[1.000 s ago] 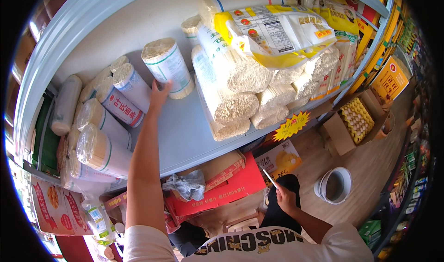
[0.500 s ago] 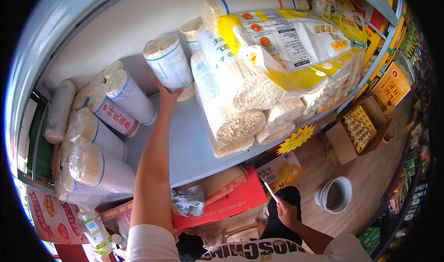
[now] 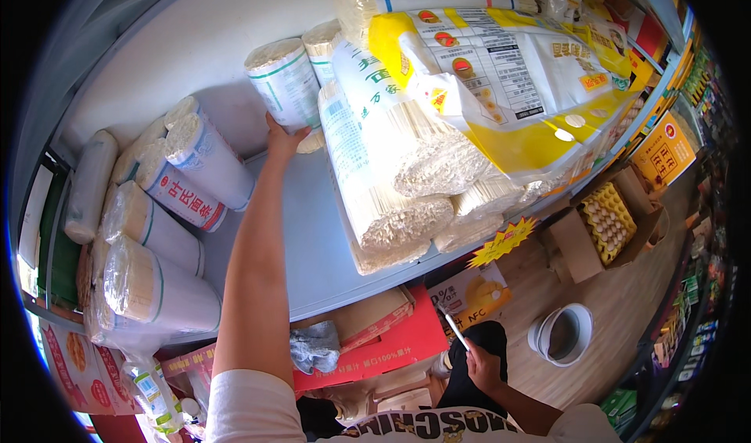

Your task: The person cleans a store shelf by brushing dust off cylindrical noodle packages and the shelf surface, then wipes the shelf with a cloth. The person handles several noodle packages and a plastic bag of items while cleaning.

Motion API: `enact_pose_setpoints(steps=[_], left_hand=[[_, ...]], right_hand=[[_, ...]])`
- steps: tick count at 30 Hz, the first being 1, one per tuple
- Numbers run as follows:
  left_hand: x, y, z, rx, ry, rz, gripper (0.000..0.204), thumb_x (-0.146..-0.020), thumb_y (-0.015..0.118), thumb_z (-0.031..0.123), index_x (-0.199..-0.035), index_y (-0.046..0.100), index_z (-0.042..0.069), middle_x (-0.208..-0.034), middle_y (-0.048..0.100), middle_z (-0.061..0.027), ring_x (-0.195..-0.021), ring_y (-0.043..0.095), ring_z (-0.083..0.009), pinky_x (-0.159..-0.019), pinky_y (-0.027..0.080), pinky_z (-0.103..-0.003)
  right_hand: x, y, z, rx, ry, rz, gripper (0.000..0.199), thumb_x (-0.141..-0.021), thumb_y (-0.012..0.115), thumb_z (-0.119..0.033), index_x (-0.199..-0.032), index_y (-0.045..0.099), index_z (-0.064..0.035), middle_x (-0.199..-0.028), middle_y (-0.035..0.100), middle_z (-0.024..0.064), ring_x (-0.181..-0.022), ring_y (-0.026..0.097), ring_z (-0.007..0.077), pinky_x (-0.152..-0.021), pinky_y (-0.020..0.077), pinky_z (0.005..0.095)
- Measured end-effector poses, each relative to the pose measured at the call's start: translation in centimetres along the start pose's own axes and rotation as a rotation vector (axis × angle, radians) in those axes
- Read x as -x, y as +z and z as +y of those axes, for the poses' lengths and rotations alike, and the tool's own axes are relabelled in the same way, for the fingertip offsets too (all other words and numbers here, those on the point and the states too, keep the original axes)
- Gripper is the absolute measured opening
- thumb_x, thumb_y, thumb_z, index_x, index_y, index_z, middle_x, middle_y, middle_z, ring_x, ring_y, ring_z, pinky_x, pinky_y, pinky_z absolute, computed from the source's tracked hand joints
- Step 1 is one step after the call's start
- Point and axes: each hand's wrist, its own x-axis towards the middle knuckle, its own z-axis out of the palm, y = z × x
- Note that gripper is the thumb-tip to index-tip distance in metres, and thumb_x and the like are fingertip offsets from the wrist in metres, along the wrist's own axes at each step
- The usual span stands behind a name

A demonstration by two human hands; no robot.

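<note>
Around one left hand [image 3: 285,140], one wrapped noodle bundle [image 3: 283,84].

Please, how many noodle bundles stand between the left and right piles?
2: one bundle in the left hand, a second bundle just right of it. More may hide behind the right pile.

A blue-grey metal shelf [image 3: 313,224] is stretching across the middle, while an off-white back panel [image 3: 211,55] is rising behind it, growing shadowy low down. A grey metal beam [image 3: 109,20] is crossing the upper left. To the lower right, a wood-grain floor [image 3: 622,318] is spreading in brown tones. A dark display rack [image 3: 708,318] is lining the far right rim. Bright white light is glaring at the left edge.
</note>
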Motion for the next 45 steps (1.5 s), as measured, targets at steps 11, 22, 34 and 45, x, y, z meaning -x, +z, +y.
enact_pose_setpoints(steps=[11, 22, 34, 45], left_hand=[[1.4, 3.0, 10.5, -0.318, 0.119, 0.383, 0.116, -0.066, 0.085, 0.028, -0.145, 0.007, -0.007, -0.147, 0.023, -0.0288, -0.136, 0.027, -0.0414, -0.111, 0.028, -0.044], [1.0, 1.4, 10.0, -0.294, 0.074, 0.257, 0.11, -0.07, 0.082, 0.026, -0.147, 0.008, -0.002, -0.15, 0.023, -0.0239, -0.136, 0.031, -0.0389, -0.109, 0.032, -0.041], [9.7, -4.2, 18.7, -0.469, 0.159, 0.329, 0.083, -0.078, 0.076, 0.028, -0.142, 0.031, 0.001, -0.136, 0.046, -0.0233, -0.121, 0.047, -0.0381, -0.1, 0.04, -0.041], [28.0, -15.7, 27.1, -0.472, 0.361, 0.489, 0.065, -0.076, 0.076, 0.006, -0.133, 0.045, 0.002, -0.128, 0.054, -0.0165, -0.121, 0.048, -0.0331, -0.103, 0.038, -0.041]], right_hand=[[0.4, 0.1, 0.3, 0.012, 0.018, 0.024, 0.037, -0.086, 0.06, -0.007, -0.122, 0.057, -0.0059, -0.079, 0.063, 0.0134, -0.066, 0.063, 0.0312, -0.057, 0.0508, 0.0376], [0.4, 0.1, 0.1, 0.017, 0.012, 0.028, 0.036, -0.087, 0.06, -0.007, -0.123, 0.056, -0.0071, -0.082, 0.064, 0.0139, -0.067, 0.064, 0.0316, -0.057, 0.051, 0.0378], [0.9, 0.6, 0.5, 0.06, -0.01, 0.065, 0.037, -0.086, 0.061, -0.007, -0.123, 0.056, -0.0089, -0.09, 0.067, 0.0156, -0.073, 0.066, 0.032, -0.06, 0.0534, 0.0374], [1.6, 1.5, 1.0, 0.086, -0.001, 0.065, 0.036, -0.088, 0.06, -0.009, -0.124, 0.056, -0.0095, -0.097, 0.068, 0.0149, -0.077, 0.067, 0.0318, -0.063, 0.0539, 0.0376]])
